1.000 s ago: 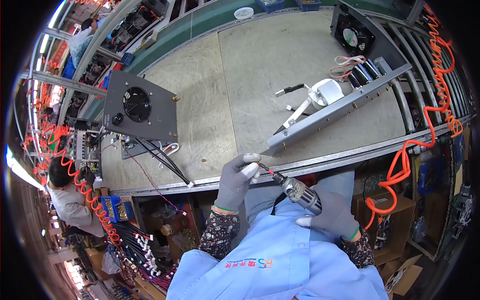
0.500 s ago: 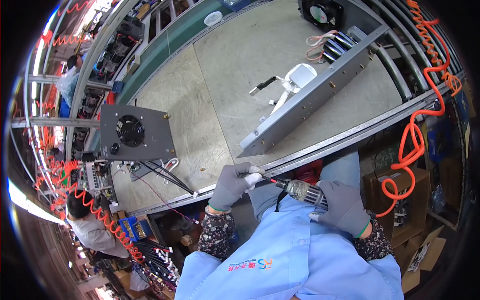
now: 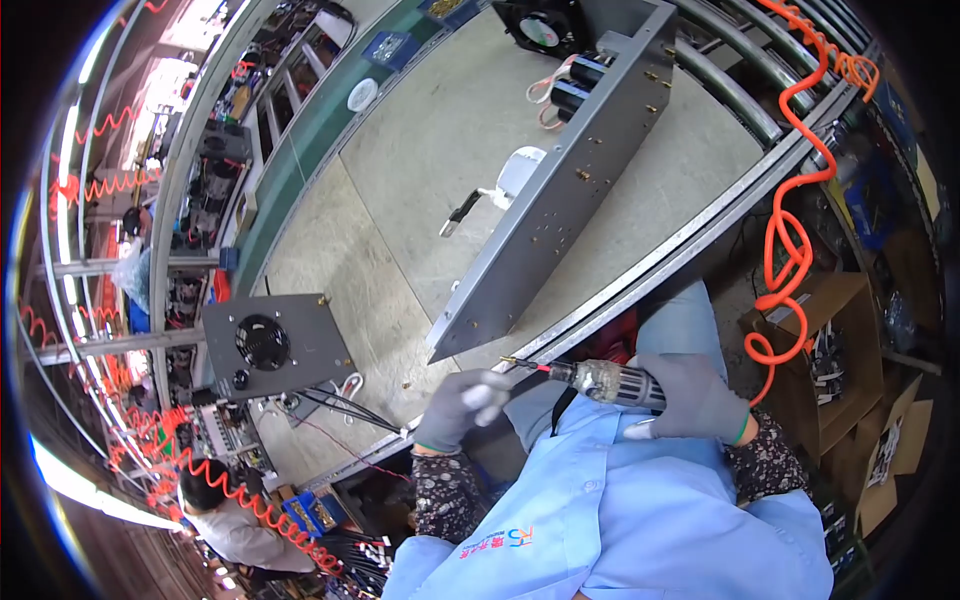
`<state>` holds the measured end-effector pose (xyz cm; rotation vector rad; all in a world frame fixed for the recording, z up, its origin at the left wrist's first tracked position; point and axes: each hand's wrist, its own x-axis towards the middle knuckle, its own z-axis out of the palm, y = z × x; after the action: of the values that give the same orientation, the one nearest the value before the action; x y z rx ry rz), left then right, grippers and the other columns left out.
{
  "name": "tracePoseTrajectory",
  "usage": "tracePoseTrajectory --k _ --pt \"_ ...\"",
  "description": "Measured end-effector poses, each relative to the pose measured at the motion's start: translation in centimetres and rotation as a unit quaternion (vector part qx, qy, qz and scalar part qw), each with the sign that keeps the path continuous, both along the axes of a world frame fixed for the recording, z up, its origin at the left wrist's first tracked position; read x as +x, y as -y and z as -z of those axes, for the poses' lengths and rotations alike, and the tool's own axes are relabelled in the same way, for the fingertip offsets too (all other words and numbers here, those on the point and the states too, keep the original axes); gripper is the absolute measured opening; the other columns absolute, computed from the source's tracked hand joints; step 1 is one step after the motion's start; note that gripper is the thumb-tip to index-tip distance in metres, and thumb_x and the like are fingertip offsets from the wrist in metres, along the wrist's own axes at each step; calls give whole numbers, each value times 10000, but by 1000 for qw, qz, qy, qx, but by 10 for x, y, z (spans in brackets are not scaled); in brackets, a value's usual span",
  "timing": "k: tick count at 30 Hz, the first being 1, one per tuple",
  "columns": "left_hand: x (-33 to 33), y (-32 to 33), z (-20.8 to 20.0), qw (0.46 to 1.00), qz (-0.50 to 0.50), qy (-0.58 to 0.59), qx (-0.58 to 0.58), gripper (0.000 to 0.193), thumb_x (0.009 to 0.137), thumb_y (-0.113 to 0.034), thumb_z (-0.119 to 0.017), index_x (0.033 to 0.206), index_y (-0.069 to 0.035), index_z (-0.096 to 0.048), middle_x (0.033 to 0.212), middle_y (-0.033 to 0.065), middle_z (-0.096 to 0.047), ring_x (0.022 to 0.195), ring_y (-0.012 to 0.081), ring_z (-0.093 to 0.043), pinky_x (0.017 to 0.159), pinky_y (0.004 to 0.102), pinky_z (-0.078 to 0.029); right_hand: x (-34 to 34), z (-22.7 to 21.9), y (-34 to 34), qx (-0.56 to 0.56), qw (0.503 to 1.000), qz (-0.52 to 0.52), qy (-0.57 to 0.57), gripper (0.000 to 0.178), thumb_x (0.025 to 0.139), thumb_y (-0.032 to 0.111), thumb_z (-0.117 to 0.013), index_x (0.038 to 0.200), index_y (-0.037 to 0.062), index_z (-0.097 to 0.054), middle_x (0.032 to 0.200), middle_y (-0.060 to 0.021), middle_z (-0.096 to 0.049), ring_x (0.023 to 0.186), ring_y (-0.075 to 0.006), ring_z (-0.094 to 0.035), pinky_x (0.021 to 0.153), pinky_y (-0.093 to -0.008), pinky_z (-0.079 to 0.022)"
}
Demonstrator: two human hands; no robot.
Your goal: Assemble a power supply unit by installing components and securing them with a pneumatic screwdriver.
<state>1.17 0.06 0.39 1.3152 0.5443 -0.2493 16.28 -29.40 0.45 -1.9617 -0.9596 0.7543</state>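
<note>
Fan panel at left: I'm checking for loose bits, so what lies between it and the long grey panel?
In the head view, between the fan panel and long grey panel: bench surface, with a small brass-coloured piece toward its front edge.

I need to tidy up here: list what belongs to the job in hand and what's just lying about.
Likely in the job:
- power driver, in the right grip
- brass-coloured piece at its tip
- long gray panel

Apparently just lying about:
- white round dish
- cardboard box
</note>
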Motion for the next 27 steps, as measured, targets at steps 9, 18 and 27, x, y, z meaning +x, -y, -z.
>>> tracePoseTrajectory --k 9,18,27 --pt "136 -115 -32 978 -34 188 -80 422 938 -348 -472 1166 4 -511 995 86 -566 766 169 -511 656 276 -407 17 4 28 -51 993 102 -36 684 561 462 -790 1032 32 -544 817 -173 -612 789 -365 -606 694 -413 -465" --pt "260 -68 -22 962 223 -9 154 655 890 -567 -428 1227 -15 -528 1159 107 -592 1035 178 -554 885 314 -408 3 13 22 -61 978 169 -100 643 580 443 -780 1036 61 -536 810 -165 -617 798 -353 -618 709 -422 -474" --pt "265 -114 -15 911 357 -16 205 687 864 -623 -445 1194 -30 -551 1048 49 -608 954 136 -550 805 293 -442 9 40 9 -89 974 167 -125 665 557 466 -773 1023 57 -531 798 -168 -614 776 -365 -610 690 -434 -462"
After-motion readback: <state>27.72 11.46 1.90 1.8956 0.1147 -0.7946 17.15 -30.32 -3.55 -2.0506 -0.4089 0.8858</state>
